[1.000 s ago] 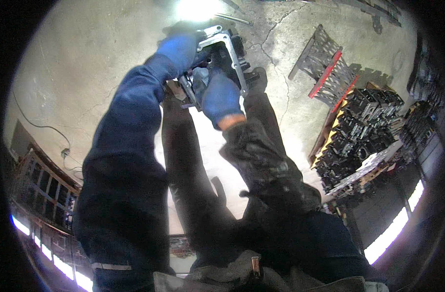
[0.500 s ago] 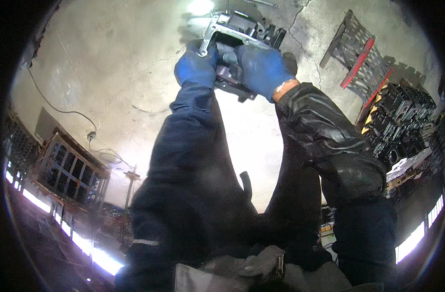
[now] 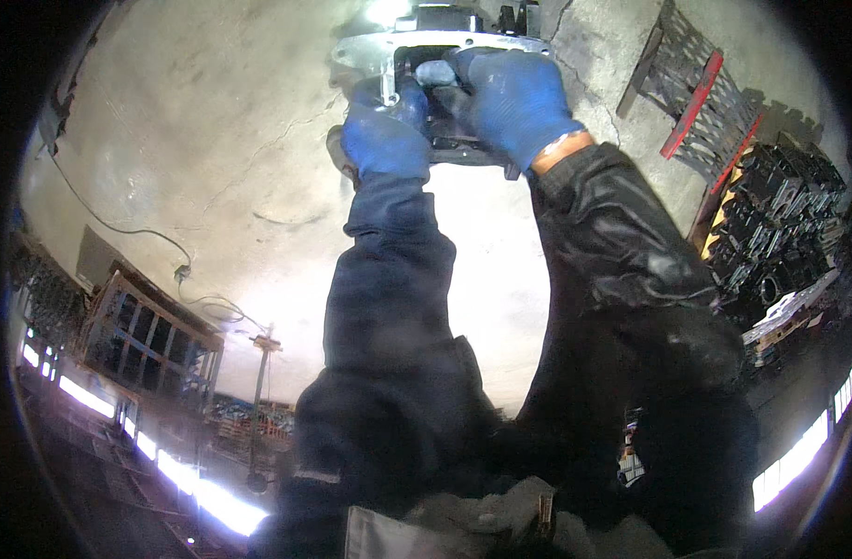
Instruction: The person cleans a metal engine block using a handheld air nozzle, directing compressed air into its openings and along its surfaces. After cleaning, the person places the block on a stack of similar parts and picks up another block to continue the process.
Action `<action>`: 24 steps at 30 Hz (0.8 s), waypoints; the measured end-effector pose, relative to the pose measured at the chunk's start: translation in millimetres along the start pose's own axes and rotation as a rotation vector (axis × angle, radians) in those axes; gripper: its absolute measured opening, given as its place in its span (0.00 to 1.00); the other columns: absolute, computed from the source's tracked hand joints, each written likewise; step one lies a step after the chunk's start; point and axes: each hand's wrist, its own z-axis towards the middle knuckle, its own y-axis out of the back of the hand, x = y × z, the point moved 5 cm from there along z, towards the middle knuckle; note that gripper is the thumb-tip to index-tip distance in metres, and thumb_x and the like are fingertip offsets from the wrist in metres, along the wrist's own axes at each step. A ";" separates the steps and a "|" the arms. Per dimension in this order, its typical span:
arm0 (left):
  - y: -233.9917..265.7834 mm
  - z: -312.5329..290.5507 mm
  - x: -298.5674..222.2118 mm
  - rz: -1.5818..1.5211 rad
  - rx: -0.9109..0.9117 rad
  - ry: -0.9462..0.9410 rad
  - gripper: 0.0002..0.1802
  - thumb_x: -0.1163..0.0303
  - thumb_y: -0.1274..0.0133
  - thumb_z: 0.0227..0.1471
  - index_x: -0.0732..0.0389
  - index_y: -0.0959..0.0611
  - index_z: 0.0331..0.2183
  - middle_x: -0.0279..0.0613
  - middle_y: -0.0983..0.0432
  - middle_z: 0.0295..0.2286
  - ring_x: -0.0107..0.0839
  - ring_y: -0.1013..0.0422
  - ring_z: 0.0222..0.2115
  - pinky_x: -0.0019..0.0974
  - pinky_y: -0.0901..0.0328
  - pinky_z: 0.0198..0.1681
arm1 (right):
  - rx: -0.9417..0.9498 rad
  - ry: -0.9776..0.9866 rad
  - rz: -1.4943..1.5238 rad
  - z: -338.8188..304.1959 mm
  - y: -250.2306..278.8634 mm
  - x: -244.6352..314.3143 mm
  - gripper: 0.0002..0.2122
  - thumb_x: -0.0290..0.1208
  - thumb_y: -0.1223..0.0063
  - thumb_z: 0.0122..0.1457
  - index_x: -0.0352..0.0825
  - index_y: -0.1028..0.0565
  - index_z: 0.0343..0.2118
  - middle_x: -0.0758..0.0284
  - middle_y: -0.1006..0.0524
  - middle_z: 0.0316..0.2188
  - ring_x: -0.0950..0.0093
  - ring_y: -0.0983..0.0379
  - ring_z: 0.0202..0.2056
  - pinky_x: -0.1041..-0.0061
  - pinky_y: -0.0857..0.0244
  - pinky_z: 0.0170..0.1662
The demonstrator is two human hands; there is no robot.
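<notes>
A black cast metal housing (image 3: 463, 39) with a bright machined flange and bolt holes is at the top of the view, its far end cut off by the frame. My left hand (image 3: 386, 135), in a blue glove, is closed on its left side, beside a downward arm of the flange. My right hand (image 3: 524, 102), gloved in blue too, grips the right side. Its thumb or a finger reaches over the opening, and most of its other fingers are hidden. Below the hands, the dark lower edge of the housing shows.
A bright light (image 3: 389, 11) shines beside the housing. To the right, a perforated rack with red edges (image 3: 694, 107) lies near stacked dark castings (image 3: 775, 224). A cable (image 3: 128, 214) runs across the concrete floor at left, towards a barred crate (image 3: 147, 331) and a thin stand (image 3: 261, 382).
The housing has turned from a tilt to nearly level and sits higher in the view. Both hands have moved with it, still holding on. The surroundings have shifted slightly.
</notes>
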 end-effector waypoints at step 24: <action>65.7 31.3 109.0 -0.598 0.451 0.045 0.26 0.65 0.40 0.59 0.65 0.22 0.56 0.40 0.20 0.41 0.28 0.25 0.37 0.32 0.30 0.43 | -0.238 -0.391 0.397 -45.3 -62.6 82.4 0.16 0.46 0.43 0.63 0.37 0.18 0.41 0.51 0.19 0.38 0.50 0.20 0.39 0.53 0.26 0.42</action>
